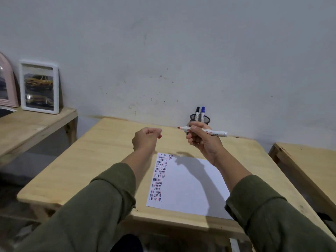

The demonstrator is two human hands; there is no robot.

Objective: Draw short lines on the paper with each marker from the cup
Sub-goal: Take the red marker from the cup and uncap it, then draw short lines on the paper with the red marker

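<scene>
Uncapped red-tipped white marker (205,131) is pinched in the right hand (203,140), held level above the white paper sheet (190,186). Left hand (145,139) is curled around something small and red, beside it. Black mesh cup (200,119) sits behind the paper.

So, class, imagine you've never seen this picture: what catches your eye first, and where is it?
Probably the uncapped red-tipped white marker, held by the right hand above the pale wooden table. Next, the white paper sheet below it, short red, blue and black lines running down its left edge. Behind, a black mesh cup holds two more markers.
</scene>
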